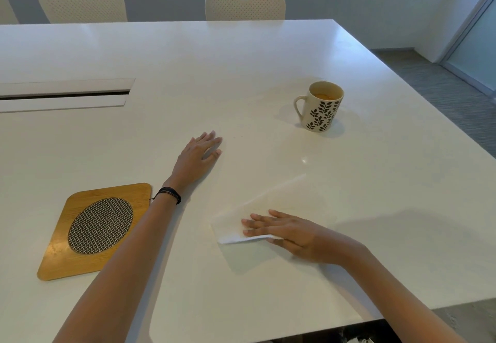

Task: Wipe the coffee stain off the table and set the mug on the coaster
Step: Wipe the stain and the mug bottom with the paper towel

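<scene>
While the right hand (284,231) lies flat, fingers spread, pressing a folded white napkin (257,216) to the white table (241,74) at lower centre of the frame, the wiping step looks to be the one in hand; no coffee stain shows clearly on the pale surface, so whether it is gone I cannot tell. Above and left of the napkin, the left hand (200,154) rests palm down on the tabletop at centre frame, fingers loosely spread and holding nothing. Well apart from both hands, the leaf-patterned mug (320,107) stands upright at centre right with brownish liquid in it, its handle turned to the left of the frame. At lower left lies the wooden coaster (95,231) with its woven oval inset, bare and just beside the left forearm. Carrying the mug across will probably call for a level lift, since it is not empty. Open tabletop lies between mug and coaster; the table's right edge runs near the mug.
</scene>
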### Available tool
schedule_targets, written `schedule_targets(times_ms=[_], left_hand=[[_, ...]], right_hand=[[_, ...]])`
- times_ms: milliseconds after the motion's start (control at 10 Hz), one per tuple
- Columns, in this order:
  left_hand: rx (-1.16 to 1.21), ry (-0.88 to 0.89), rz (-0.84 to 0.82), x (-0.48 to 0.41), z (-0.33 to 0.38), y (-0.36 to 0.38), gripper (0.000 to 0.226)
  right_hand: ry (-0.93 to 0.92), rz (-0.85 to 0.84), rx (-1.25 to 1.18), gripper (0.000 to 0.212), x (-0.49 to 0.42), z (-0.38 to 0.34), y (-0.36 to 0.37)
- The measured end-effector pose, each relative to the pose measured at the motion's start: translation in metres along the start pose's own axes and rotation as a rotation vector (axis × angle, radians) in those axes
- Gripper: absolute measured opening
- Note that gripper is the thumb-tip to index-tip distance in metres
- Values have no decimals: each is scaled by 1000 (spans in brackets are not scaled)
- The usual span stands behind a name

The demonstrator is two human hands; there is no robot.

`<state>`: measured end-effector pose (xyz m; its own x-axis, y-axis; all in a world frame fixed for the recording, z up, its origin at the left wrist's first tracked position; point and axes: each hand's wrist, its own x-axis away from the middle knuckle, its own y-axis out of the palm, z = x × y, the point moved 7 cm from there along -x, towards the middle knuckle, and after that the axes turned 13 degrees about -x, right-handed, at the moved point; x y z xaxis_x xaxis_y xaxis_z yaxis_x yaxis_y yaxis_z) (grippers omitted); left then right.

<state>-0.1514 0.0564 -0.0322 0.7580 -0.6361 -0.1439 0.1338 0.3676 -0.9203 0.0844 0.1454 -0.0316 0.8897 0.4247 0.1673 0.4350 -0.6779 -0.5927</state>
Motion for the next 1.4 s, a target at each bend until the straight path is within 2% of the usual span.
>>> schedule_targets(times_ms=[100,400,600,800,900,1000,1100,1300,1400], left_hand=[[-5,5,-8,-1,-1,1,41],[-15,-3,-7,-1,-3,2,42],[-11,9,-5,-1,-2,1,42],[8,3,-7,0,-1,1,42],[7,2,-11,0,-1,1,41],[3,-2,-3,0,0,0,41],[10,-1,-1,1,1,-1,41],[2,6,-9,0,-1,0,41],[-2,8,-14,0,-1,1,41]], right_hand=[[97,70,-118,42,3,7,-15],[-43,8,-48,42,1,0,3],[-9,-13,-93,40,13,1,0],[266,-10,-246,35,28,15,-12],[219,272,-491,28,33,3,-48],[83,677,-712,30,36,3,-89],[26,790,-730,29,28,2,-96],[148,498,-600,33,5,12,-48],[198,430,-573,38,9,20,-28]])
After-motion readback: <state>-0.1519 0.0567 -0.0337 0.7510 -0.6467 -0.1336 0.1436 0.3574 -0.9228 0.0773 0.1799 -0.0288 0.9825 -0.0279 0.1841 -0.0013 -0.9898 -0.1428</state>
